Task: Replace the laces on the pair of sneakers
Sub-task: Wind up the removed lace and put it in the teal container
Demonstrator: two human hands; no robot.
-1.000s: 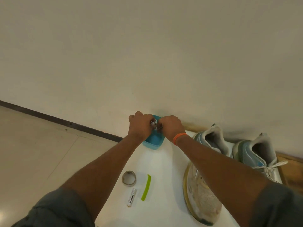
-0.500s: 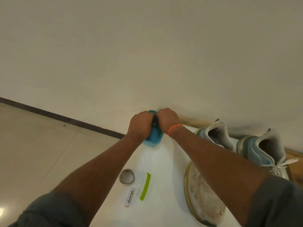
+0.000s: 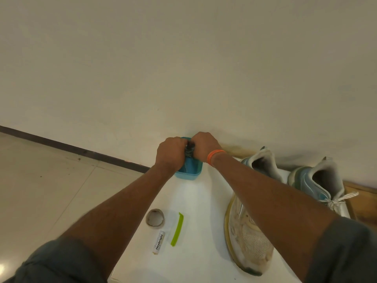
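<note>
Hands meeting over the blue tub (image 3: 188,174)

Left hand (image 3: 170,153) and right hand (image 3: 205,146) both curl round a dark bundle (image 3: 189,149), likely laces, directly between them; sneakers (image 3: 247,231) lie to my right.

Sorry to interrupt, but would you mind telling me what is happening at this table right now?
A person is working over a small blue container at the far edge of the white table. The left hand and right hand together grip a small dark bundle above it; what it is cannot be told. Two sneakers wait on the right: the nearer sneaker shows no lace, the farther sneaker still has its white lace. A tape roll, a battery and a green strip lie nearby.
</note>
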